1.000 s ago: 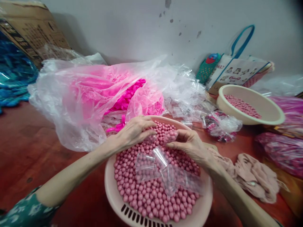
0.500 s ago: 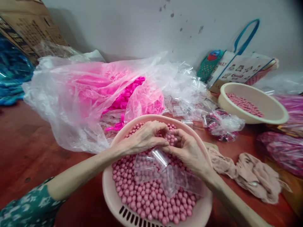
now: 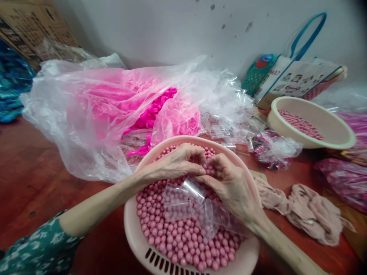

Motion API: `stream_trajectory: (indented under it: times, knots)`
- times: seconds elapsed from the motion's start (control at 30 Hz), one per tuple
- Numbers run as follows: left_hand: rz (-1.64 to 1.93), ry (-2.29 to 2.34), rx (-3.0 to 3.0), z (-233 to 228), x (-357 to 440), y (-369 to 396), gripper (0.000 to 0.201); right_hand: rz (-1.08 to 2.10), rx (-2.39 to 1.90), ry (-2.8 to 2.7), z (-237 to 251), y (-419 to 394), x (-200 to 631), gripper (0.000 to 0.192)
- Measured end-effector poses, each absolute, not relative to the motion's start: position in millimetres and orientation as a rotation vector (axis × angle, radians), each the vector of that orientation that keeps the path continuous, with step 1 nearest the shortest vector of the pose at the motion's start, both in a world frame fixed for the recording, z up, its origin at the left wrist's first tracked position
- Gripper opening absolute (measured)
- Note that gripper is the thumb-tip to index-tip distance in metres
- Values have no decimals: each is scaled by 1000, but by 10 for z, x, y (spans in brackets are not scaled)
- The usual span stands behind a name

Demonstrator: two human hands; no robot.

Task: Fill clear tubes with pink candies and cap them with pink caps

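Pink beads [image 3: 183, 236] fill a pale pink basket [image 3: 132, 229] with slots along its near side. On the beads lie several clear plastic tubes [image 3: 194, 190], just below my fingers. My left hand [image 3: 186, 160] reaches over the basket from the left, its thumb and fingers curled toward the fingertips of the other hand. From the right comes my right hand [image 3: 226, 177], closed with thumb and fingers nearly together. Both sets of fingertips meet just above the beads. What they pinch there is hidden or too small to make out.
Behind the basket lies a clear bag of bright pink plastic pieces [image 3: 155, 110], beside a heap of clear tubes [image 3: 226, 99]. At the right are a cream bowl of beads [image 3: 309, 141], a crumpled cloth [image 3: 315, 214] and wrapped purple bundles [image 3: 344, 181]. A cardboard box [image 3: 31, 23] stands far left.
The view has shifted slightly, so the far things sit a little differently. My hands stay together over the beads, with only small finger movement.
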State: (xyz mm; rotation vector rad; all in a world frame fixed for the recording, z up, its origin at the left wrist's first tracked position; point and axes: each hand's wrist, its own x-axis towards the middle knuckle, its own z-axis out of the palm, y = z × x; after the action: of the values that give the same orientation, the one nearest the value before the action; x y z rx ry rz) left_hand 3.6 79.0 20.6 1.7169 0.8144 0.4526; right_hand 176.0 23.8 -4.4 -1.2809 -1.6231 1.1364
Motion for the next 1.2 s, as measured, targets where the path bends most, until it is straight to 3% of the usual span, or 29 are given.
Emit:
stream_trajectory:
  times: [0.4, 0.5, 0.6, 0.67, 0.9, 1.2]
  knots:
    - [477, 900, 1686, 312, -65, 747, 8, 1171, -1217, -1859, -1, 426, 1997, 13]
    - [569, 906, 1630, 261, -93, 800, 10, 993, -1268, -1896, 5, 417, 2043, 12]
    - [770, 910, 1528, 172, -118, 880, 30, 765, -1263, -1956, 36, 442, 2061, 3]
    - [940, 981, 1517, 122, -136, 922, 37, 642, -1242, -2002, 54, 515, 2053, 7]
    - [1171, 1375, 1781, 79, -249, 917, 24, 583, -1179, -2311, 86, 832, 1812, 24]
    - [935, 1496, 1989, 5, -321, 863, 13, 719, -1348, -2388, -20, 737, 1203, 33]
